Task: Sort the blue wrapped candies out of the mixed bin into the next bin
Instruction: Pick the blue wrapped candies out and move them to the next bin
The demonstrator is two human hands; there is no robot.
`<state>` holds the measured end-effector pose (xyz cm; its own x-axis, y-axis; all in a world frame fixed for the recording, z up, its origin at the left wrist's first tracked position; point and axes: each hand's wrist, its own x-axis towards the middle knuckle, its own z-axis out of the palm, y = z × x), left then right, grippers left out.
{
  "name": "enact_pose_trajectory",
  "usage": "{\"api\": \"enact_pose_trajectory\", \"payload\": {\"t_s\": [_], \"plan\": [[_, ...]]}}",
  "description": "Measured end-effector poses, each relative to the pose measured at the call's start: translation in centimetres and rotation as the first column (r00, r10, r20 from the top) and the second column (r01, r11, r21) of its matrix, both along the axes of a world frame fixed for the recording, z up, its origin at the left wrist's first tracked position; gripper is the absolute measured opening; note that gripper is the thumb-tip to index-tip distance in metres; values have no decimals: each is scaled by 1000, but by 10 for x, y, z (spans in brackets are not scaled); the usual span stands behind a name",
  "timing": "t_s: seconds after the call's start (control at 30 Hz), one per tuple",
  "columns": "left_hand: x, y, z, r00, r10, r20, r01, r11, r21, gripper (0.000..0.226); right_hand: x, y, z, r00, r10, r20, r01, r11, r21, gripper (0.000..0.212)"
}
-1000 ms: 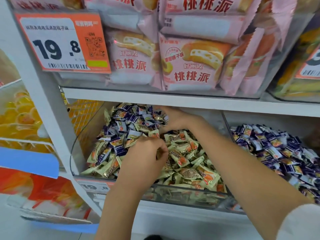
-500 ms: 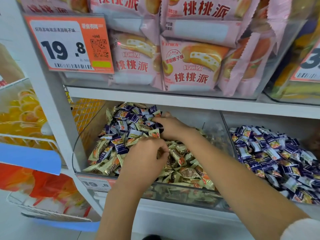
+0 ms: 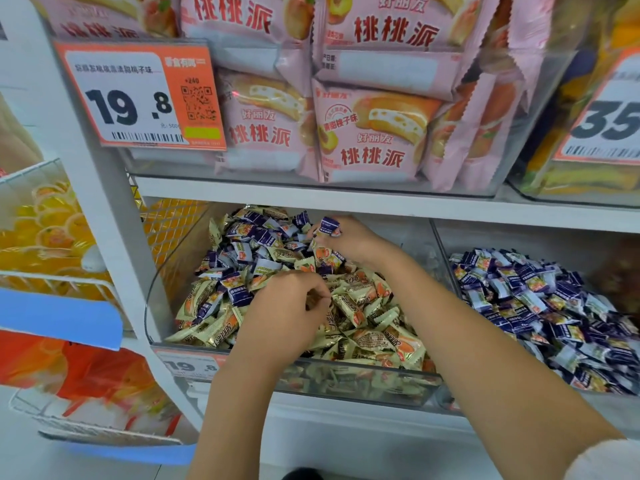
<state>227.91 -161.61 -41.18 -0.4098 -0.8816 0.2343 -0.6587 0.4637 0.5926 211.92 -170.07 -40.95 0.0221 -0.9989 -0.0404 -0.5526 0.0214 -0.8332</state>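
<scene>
Right hand (image 3: 349,239) fingers pinch a blue candy (image 3: 328,226); left hand (image 3: 289,308) fingers curl, grip unclear.

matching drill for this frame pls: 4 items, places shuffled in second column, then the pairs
Items:
1. right hand
2. left hand
3. pink pie packs
4. orange price tag

Places:
A. upper shelf, in a clear bin
B. back of the mixed bin, holding a blue candy
C. upper left, reads 19.8
D. front of the mixed bin, over the cream-wrapped candies

Pairs: 1-B, 2-D, 3-A, 4-C
</scene>
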Motion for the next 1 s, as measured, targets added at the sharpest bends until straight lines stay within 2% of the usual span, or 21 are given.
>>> {"api": "enact_pose_trajectory", "payload": {"t_s": [0.07,0.17,0.27,0.37,0.43,0.5,0.63,0.7,0.77,0.9,1.0], "plan": [[1,0,0,1000,3,-1,-3,1000,6,10,-2,6,8,996,-87,26,87,996,8,27],[2,1,1,1000,-2,2,2,1000,12,10,-10,13,18,923,-241,301,217,970,110,41],[2,1,2,1000,0,-10,1,1000,24,10,-15,24,26,831,-313,459,258,949,181,40],[0,2,3,999,18,-39,-18,1000,7,9,-23,41,33,610,-400,684,222,915,337,23],[-2,4,5,998,27,-58,-28,1000,-3,12,-27,54,36,475,-444,760,137,890,435,9],[-5,4,4,998,16,-53,-17,1000,-18,14,-32,65,37,363,-499,787,89,859,504,12],[-11,6,2,999,-1,-49,0,1000,-30,13,-33,82,41,268,-537,800,71,839,539,21],[-14,7,3,999,-5,-40,4,999,-38,12,-33,91,47,270,-530,804,101,846,523,23],[-17,9,4,1000,-8,-19,7,999,-39,12,-33,105,55,321,-483,814,144,875,462,24],[-21,7,4,999,-30,17,31,999,-41,11,-52,143,60,471,-354,808,258,931,258,24],[-23,7,2,999,-44,22,45,998,-38,10,-78,164,53,575,-379,725,420,897,136,24]]}}
